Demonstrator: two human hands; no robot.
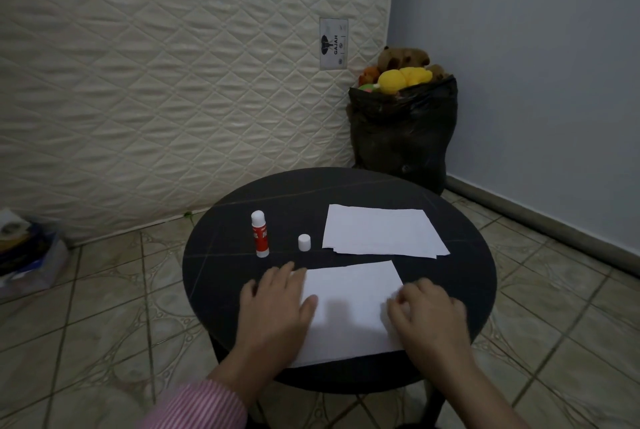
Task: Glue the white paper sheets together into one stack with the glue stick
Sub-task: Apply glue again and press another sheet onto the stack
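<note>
A white paper sheet point(349, 307) lies at the near side of the round black table point(221, 241). My left hand point(277, 307) rests flat on its left edge, fingers spread. My right hand point(429, 314) presses on its right edge with fingers curled down. Farther back on the right lies a loose stack of white sheets point(381, 231). An uncapped red and white glue stick point(259, 234) stands upright at the back left, with its white cap point(304, 242) standing beside it on the table.
A quilted mattress point(173, 82) leans against the wall behind the table. A black bag of stuffed toys point(401, 131) stands in the corner. A pile of things point(27, 255) sits on the tiled floor at the far left.
</note>
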